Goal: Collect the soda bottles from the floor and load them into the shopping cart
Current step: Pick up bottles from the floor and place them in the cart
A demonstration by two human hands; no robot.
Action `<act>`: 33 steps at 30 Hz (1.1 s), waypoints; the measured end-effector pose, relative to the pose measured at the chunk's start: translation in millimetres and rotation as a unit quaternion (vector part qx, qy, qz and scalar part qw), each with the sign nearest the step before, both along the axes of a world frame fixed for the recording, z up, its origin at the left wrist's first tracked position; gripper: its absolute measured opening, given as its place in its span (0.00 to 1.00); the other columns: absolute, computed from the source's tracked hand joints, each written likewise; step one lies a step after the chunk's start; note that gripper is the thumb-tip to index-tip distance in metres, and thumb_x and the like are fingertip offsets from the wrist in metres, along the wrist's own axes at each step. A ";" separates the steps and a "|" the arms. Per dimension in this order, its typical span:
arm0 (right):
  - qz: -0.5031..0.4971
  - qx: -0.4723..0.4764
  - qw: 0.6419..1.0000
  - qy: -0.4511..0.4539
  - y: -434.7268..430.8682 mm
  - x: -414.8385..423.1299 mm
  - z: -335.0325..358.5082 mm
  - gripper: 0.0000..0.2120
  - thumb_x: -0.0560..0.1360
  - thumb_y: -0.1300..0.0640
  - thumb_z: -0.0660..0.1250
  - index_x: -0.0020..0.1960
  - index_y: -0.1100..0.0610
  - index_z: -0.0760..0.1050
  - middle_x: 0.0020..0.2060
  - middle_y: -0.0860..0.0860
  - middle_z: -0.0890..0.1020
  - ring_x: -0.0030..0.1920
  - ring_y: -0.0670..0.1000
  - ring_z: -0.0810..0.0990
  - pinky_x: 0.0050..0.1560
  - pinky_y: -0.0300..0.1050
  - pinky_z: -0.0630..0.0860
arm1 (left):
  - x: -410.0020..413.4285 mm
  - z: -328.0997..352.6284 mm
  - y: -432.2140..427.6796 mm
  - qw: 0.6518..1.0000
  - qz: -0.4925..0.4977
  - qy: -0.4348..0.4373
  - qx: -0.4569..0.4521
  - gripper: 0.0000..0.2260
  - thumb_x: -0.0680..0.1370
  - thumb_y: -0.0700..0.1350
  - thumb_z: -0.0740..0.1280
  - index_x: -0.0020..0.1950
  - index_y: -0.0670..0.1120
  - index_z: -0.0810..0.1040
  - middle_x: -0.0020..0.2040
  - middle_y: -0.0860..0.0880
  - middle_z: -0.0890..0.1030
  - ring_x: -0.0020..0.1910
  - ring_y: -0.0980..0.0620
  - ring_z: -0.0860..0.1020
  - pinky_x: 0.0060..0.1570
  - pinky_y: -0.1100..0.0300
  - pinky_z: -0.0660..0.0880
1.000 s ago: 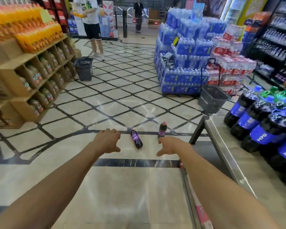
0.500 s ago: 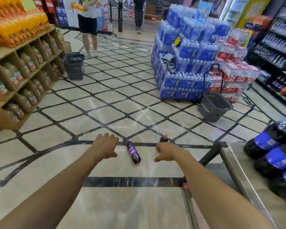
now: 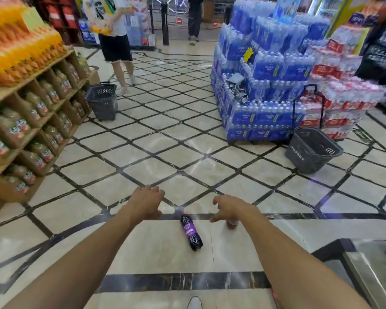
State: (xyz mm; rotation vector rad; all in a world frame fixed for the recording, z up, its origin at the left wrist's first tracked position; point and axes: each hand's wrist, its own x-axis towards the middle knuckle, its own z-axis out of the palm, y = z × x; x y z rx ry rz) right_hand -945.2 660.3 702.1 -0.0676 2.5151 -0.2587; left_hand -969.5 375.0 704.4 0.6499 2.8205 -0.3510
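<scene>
— Which step are we on?
— The reach. Both my arms are out over the floor [image 3: 156, 253]. A purple bottle [image 3: 191, 231] lies on its side between the grips, cap pointing away. A second bottle [image 3: 232, 223] peeks out under the right grip [image 3: 230, 208], mostly hidden.
— And the grips?
— The left grip [image 3: 146, 202] and the right are both loosely curled, holding nothing and touching neither bottle.
— Next?
— I'd go lower, wrap the lying bottle's middle, then carry it to the metal frame [image 3: 361, 275] on my right, probably the cart.
</scene>
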 end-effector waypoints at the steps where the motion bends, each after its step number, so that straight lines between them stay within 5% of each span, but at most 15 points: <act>1: 0.003 0.000 1.000 0.005 3.7 -16.6 0.0 0.36 0.76 0.42 0.75 0.77 0.54 0.67 0.72 0.54 0.75 0.69 0.57 0.76 0.65 0.51 0.74 | -14.1 -1.1 2.5 1.000 -0.004 0.007 -0.001 0.24 0.76 0.60 0.69 0.67 0.50 0.74 0.66 0.50 0.77 0.66 0.46 0.74 0.63 0.50 0.73; 21: -0.040 -0.008 0.994 -0.097 -8.9 -255.2 -90.2 0.36 0.76 0.39 0.74 0.76 0.56 0.68 0.71 0.55 0.76 0.68 0.58 0.75 0.63 0.50 0.75 | -276.1 -92.6 -7.3 0.993 -0.045 -0.103 0.019 0.23 0.77 0.62 0.67 0.68 0.51 0.72 0.67 0.49 0.76 0.67 0.46 0.73 0.64 0.49 0.71; 28: -0.102 -0.044 0.979 -0.171 -25.9 -270.5 -187.5 0.30 0.77 0.42 0.74 0.72 0.55 0.71 0.69 0.53 0.78 0.66 0.56 0.78 0.60 0.50 0.75 | -312.7 -184.0 -18.6 0.968 -0.035 -0.249 0.004 0.22 0.79 0.59 0.68 0.69 0.51 0.72 0.67 0.49 0.75 0.66 0.45 0.73 0.62 0.49 0.71; 33: -0.160 -0.067 0.958 -0.227 -26.7 -257.6 -283.9 0.28 0.77 0.42 0.73 0.70 0.54 0.70 0.66 0.53 0.77 0.64 0.55 0.77 0.58 0.49 0.75 | -323.8 -277.4 -25.0 0.938 0.072 -0.335 0.046 0.20 0.79 0.59 0.68 0.67 0.51 0.74 0.66 0.49 0.76 0.64 0.47 0.75 0.63 0.51 0.72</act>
